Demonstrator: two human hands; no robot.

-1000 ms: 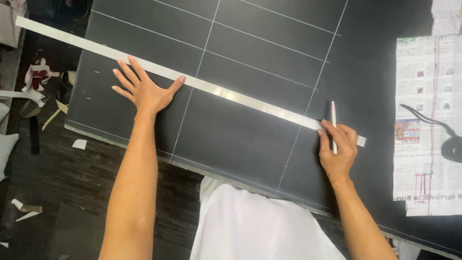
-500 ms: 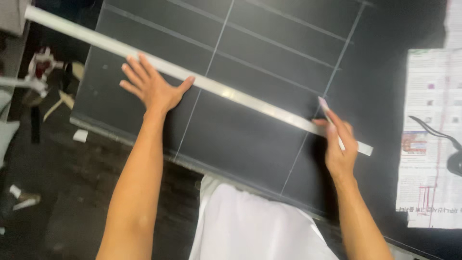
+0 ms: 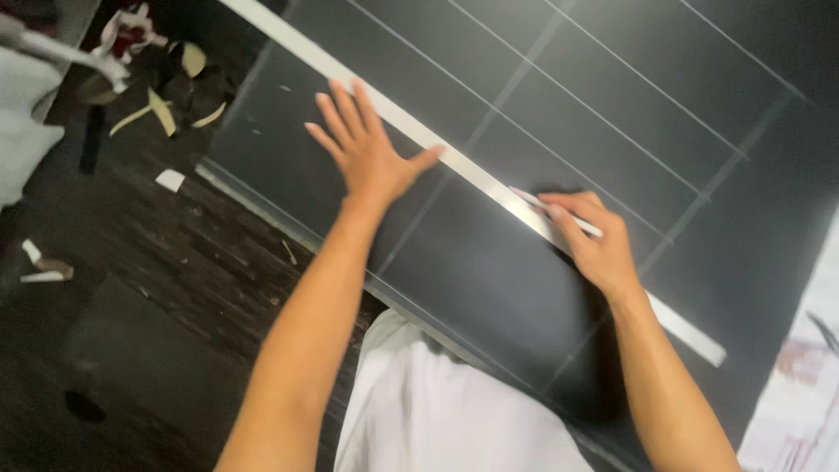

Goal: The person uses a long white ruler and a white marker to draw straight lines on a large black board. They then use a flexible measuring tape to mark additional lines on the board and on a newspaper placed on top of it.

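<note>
Right hand [image 3: 594, 245] has travelled leftward along the metal straightedge [image 3: 454, 162], fingers pinched on a white marking pencil [image 3: 559, 212] at its edge, while left hand [image 3: 367, 153] presses it flat, fingers splayed, against the black sheet [image 3: 612, 114].

A long metal ruler [image 3: 454, 166] lies slantwise across a dark sheet [image 3: 489, 280] marked with pale grid lines. The left hand [image 3: 367, 149] lies flat with its fingers [image 3: 336, 109] spread, pressing on the sheet and the ruler's near edge. The right hand [image 3: 594, 245] rests on the ruler further along and grips a thin white pencil [image 3: 555, 211], whose tip touches the sheet right beside the ruler's far edge. The sheet lies on a dark wooden floor [image 3: 175, 262]. Paper scraps [image 3: 170, 109] lie on the floor beyond the sheet's left corner. Newspaper [image 3: 800, 411] shows at the right border.
</note>
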